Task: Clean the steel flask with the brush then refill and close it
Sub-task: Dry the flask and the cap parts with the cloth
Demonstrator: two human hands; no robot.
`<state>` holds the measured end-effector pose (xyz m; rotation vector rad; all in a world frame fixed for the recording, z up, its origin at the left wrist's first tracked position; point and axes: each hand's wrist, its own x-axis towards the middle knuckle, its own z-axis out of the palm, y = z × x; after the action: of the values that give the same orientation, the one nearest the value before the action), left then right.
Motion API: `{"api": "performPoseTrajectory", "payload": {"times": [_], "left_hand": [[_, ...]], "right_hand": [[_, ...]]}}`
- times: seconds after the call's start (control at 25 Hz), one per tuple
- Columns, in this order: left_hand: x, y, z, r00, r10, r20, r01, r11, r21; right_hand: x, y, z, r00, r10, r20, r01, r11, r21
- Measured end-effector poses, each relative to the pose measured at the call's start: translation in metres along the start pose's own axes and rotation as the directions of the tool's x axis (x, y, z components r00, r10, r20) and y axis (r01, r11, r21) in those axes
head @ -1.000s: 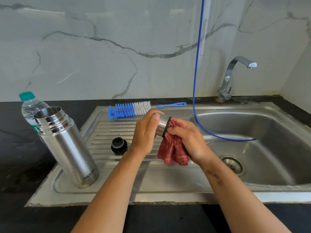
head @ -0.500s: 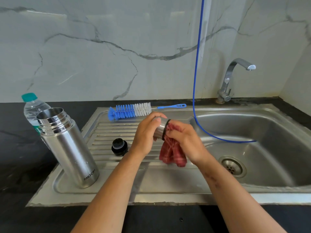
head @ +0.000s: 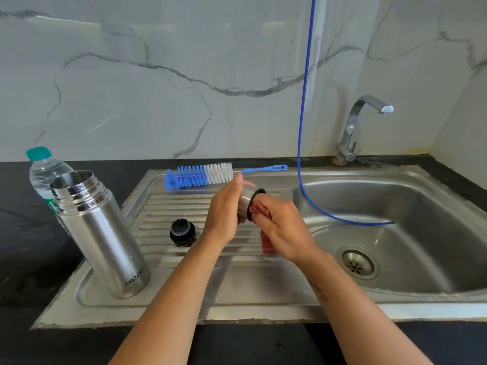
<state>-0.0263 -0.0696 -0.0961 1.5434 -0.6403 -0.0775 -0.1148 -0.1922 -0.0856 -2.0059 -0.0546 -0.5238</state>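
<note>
The open steel flask (head: 98,233) stands upright at the left end of the draining board (head: 200,291). My left hand (head: 225,213) grips the flask's steel cap cup (head: 247,204) on its side over the board. My right hand (head: 279,227) pushes a red checked cloth (head: 266,245) into the cup's black-rimmed mouth; most of the cloth is hidden by the hand. The black inner stopper (head: 182,231) sits on the board to the left of my hands. The blue-and-white bottle brush (head: 203,175) lies along the back of the board.
A plastic water bottle (head: 43,172) with a teal cap stands behind the flask on the black counter. The sink basin (head: 411,225) with its drain (head: 358,262) is at the right, the tap (head: 361,122) behind it. A blue hose (head: 305,101) hangs into the basin.
My right hand has pressed more of the red cloth into the cup, so less of it hangs below. The cup has turned slightly in my left hand.
</note>
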Motion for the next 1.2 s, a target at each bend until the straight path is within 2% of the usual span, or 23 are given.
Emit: {"api": "performPoseTrajectory", "payload": {"times": [0.04,0.08,0.12,0.2,0.24,0.28,0.32,0.4,0.44,0.48,0.52,0.6,0.68,0.72,0.76,0.8,0.84,0.88,0.92,0.96,1.04,1.12,1.2], "left_hand": [[-0.001,0.001,0.0,1.0,-0.006,-0.018,0.007,0.999,0.04],[-0.001,0.001,0.0,0.995,0.087,-0.042,-0.083,0.992,0.094],[-0.001,0.0,-0.001,0.968,0.244,-0.054,-0.234,0.961,0.145],[-0.004,0.003,-0.002,0.878,0.477,-0.024,-0.464,0.864,0.198],[-0.003,0.004,-0.003,0.863,0.504,0.007,-0.496,0.847,0.192],[-0.001,0.004,-0.004,0.874,0.484,0.037,-0.482,0.858,0.177],[0.0,0.001,-0.004,0.903,0.426,0.052,-0.428,0.889,0.164],[0.0,0.001,-0.002,0.989,0.134,0.054,-0.14,0.984,0.11],[-0.001,0.001,0.0,0.999,-0.023,0.049,0.018,0.995,0.096],[-0.001,0.001,0.001,0.994,-0.101,0.037,0.097,0.99,0.104],[0.0,-0.002,0.001,0.998,-0.069,0.015,0.066,0.987,0.149],[-0.001,-0.007,0.0,0.975,0.223,0.004,-0.217,0.943,0.251],[-0.001,-0.003,-0.002,0.884,0.465,0.043,-0.459,0.846,0.271],[0.0,-0.002,-0.003,0.866,0.496,0.06,-0.494,0.834,0.246],[0.0,-0.001,-0.002,0.885,0.461,0.066,-0.463,0.859,0.218],[0.001,0.0,-0.002,0.931,0.359,0.065,-0.365,0.915,0.173],[0.0,0.001,0.0,0.979,0.194,0.068,-0.201,0.973,0.116],[0.0,0.001,0.001,0.998,0.03,0.062,-0.035,0.996,0.084],[0.0,0.001,0.001,0.997,-0.064,0.044,0.059,0.994,0.093],[0.0,0.0,0.001,0.998,-0.055,0.015,0.052,0.988,0.146],[-0.001,-0.001,0.0,0.984,0.175,-0.008,-0.167,0.951,0.259],[-0.004,0.003,-0.001,0.936,0.351,0.036,-0.346,0.896,0.278],[-0.006,0.008,-0.003,0.951,0.289,0.109,-0.308,0.911,0.275]], "right_hand": [[-0.002,-0.001,0.002,1.0,-0.012,0.01,0.012,0.997,-0.075],[-0.001,-0.001,0.003,0.998,0.054,0.01,-0.054,0.995,0.082],[0.003,-0.001,0.003,0.989,0.141,0.034,-0.144,0.92,0.364],[0.008,-0.003,-0.004,0.932,0.278,0.232,-0.347,0.505,0.79],[0.01,0.0,-0.008,0.902,0.307,0.305,-0.407,0.366,0.837],[0.009,0.0,-0.01,0.89,0.339,0.306,-0.423,0.361,0.831],[0.006,-0.003,-0.01,0.906,0.354,0.233,-0.397,0.518,0.758],[0.002,-0.007,-0.01,0.982,0.188,0.01,-0.18,0.923,0.339],[0.0,-0.008,-0.007,0.997,0.074,-0.008,-0.073,0.996,0.06],[-0.001,-0.008,-0.004,1.0,0.015,0.012,-0.014,0.995,-0.098],[-0.002,-0.008,-0.001,1.0,0.004,0.011,-0.002,0.993,-0.117],[0.002,-0.009,-0.003,0.982,0.188,-0.018,-0.173,0.934,0.312],[0.004,-0.011,-0.01,0.92,0.359,0.16,-0.346,0.547,0.763],[0.006,-0.01,-0.013,0.898,0.383,0.219,-0.382,0.425,0.821],[0.006,-0.01,-0.013,0.897,0.39,0.208,-0.393,0.487,0.78],[0.003,-0.011,-0.013,0.92,0.363,0.144,-0.358,0.637,0.682],[0.002,-0.009,-0.011,0.96,0.278,0.045,-0.266,0.842,0.47],[0.001,-0.009,-0.008,0.988,0.155,0.007,-0.153,0.964,0.22],[0.0,-0.008,-0.004,0.996,0.085,0.015,-0.086,0.994,0.069],[0.0,-0.006,-0.001,0.999,0.047,0.017,-0.047,0.999,-0.011],[0.003,-0.006,-0.002,0.987,0.162,0.005,-0.153,0.922,0.354],[0.009,-0.001,-0.009,0.923,0.357,0.143,-0.347,0.616,0.708],[0.012,0.005,-0.017,0.868,0.447,0.218,-0.445,0.501,0.742]]}}
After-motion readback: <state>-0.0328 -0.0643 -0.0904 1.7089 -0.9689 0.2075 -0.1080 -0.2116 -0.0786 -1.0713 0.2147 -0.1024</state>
